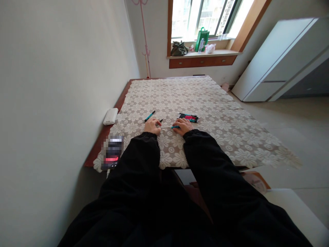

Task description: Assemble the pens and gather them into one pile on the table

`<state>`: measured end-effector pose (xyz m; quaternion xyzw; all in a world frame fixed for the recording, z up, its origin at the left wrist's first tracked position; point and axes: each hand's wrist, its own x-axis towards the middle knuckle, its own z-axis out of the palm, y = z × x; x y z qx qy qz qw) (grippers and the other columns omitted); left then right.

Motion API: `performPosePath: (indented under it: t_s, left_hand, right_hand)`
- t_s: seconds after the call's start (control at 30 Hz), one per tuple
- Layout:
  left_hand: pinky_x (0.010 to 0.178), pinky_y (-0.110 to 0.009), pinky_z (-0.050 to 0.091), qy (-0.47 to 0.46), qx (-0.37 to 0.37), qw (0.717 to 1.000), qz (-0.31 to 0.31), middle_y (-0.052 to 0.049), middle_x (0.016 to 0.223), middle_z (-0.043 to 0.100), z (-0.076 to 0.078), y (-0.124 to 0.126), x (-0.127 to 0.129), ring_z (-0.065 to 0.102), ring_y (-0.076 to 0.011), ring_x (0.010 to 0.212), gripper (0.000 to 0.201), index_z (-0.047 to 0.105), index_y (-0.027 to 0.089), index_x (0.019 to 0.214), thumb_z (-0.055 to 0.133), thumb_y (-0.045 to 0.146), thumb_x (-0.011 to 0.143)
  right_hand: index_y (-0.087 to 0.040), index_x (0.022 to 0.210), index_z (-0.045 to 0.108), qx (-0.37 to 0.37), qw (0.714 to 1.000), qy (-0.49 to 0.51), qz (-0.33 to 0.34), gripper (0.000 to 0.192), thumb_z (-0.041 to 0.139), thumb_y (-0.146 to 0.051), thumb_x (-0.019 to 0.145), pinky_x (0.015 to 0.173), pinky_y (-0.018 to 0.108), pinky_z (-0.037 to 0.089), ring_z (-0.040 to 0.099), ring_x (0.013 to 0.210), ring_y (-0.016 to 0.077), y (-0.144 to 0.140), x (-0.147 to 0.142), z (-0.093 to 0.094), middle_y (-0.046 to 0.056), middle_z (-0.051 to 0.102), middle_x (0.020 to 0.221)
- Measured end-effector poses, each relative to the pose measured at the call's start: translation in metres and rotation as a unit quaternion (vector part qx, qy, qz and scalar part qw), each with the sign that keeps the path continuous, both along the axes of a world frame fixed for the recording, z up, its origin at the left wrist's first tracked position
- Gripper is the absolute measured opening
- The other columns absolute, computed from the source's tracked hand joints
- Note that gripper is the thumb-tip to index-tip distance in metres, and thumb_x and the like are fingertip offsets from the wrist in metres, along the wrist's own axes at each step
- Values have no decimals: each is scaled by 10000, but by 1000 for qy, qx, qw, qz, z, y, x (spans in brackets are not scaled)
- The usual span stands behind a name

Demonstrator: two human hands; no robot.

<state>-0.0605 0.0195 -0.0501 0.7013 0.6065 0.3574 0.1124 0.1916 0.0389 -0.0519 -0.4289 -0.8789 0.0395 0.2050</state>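
Note:
My left hand [153, 126] is closed near the table's close edge, fingers curled round a slim black-ended pen piece [161, 120]; most of that piece is hidden. To its right, my right hand [183, 126] is closed on a teal pen barrel [175, 127], which points toward my left hand. A thin pale line, possibly a refill, shows faintly between the hands. Just beyond my left hand lies a teal and black pen [150, 116] at a slant. Several black, red and teal pens [189, 116] lie side by side past my right hand.
A lace cloth [169, 92] covers the wooden table. Along its left edge are a white box-like device [110, 116] and a phone [112, 152] with a cable. A wall runs close on the left. Beyond stand a coat rack [144, 34] and a window sill with a green bag [202, 39].

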Motion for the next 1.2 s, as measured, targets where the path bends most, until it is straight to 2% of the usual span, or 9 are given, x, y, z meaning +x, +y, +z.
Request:
performPosePath:
  t_s: [0.13, 0.33, 0.43, 0.57, 0.7, 0.83, 0.93, 1.03, 1.2]
  left_hand:
    - [1063, -481, 506, 0, 5, 1000, -1, -82, 1065, 750, -1, 0, 2, 662, -318, 1093, 102, 783, 242, 723, 742, 164, 672]
    - [1076, -503, 488, 16, 5, 1000, -12, -84, 1168, 731, -1, -1, 4, 642, -329, 1150, 91, 808, 248, 799, 766, 215, 724]
    - [1087, -504, 475, 21, -1, 999, -29, -72, 1201, 724, -2, -1, 5, 630, -323, 1174, 87, 812, 260, 821, 767, 242, 749]
    - [1096, -505, 464, 18, -12, 999, -29, -62, 1222, 721, -1, -2, 8, 621, -319, 1190, 83, 814, 266, 821, 777, 243, 750]
    - [1103, -498, 464, 16, -9, 999, -39, -63, 1227, 720, 3, -4, 9, 619, -317, 1198, 82, 817, 265, 818, 782, 238, 749]
    - [1113, -476, 468, 6, -9, 999, -47, -55, 1217, 723, 5, -5, 10, 624, -300, 1199, 86, 817, 268, 815, 774, 228, 752]
    - [1114, -491, 467, -3, -8, 999, -46, -63, 1210, 727, 4, -5, 10, 629, -308, 1197, 79, 817, 265, 805, 774, 227, 751]
    - [1109, -515, 469, -13, -5, 999, -39, -75, 1199, 733, 2, -3, 9, 631, -326, 1190, 76, 817, 261, 796, 774, 220, 750]
    - [1103, -480, 489, -17, 3, 999, -40, -58, 1174, 743, -1, 0, 7, 648, -301, 1160, 89, 814, 268, 798, 778, 207, 744]
  right_hand:
    - [-228, 1004, 758, 1, 1000, -2, -29, 172, 639, -332, 936, 902, 418, 412, 567, 1072, 295, 1, 0, 0, 111, 712, 1129]
    - [-248, 1123, 755, -4, 1000, 2, 8, 249, 656, -374, 932, 927, 431, 418, 564, 1104, 303, 1, 1, 0, 111, 706, 1190]
    - [-248, 1053, 757, -6, 1000, 4, 14, 197, 648, -370, 943, 926, 423, 415, 565, 1099, 293, 2, 1, 0, 99, 712, 1172]
    - [-228, 981, 727, -4, 1000, 1, -16, 131, 649, -310, 916, 924, 419, 416, 567, 1081, 294, 3, 1, 0, 101, 716, 1126]
    - [-197, 1091, 698, -1, 1000, 3, -24, 228, 640, -281, 888, 921, 416, 420, 571, 1094, 304, 1, 0, 0, 123, 701, 1145]
    - [-212, 1211, 695, 0, 1000, 5, 0, 325, 621, -298, 906, 927, 422, 420, 558, 1135, 307, 1, 1, 0, 121, 686, 1241]
    - [-235, 1082, 740, 2, 1000, 2, 6, 222, 593, -311, 935, 921, 424, 419, 558, 1108, 295, 2, 1, -1, 106, 702, 1196]
    - [-224, 969, 737, 7, 1000, 5, -21, 161, 589, -264, 918, 905, 420, 421, 563, 1066, 288, 3, 0, -2, 107, 715, 1116]
    - [-215, 930, 726, 15, 998, 4, -55, 133, 600, -245, 898, 902, 422, 423, 567, 1044, 295, 2, -1, -2, 114, 719, 1079]
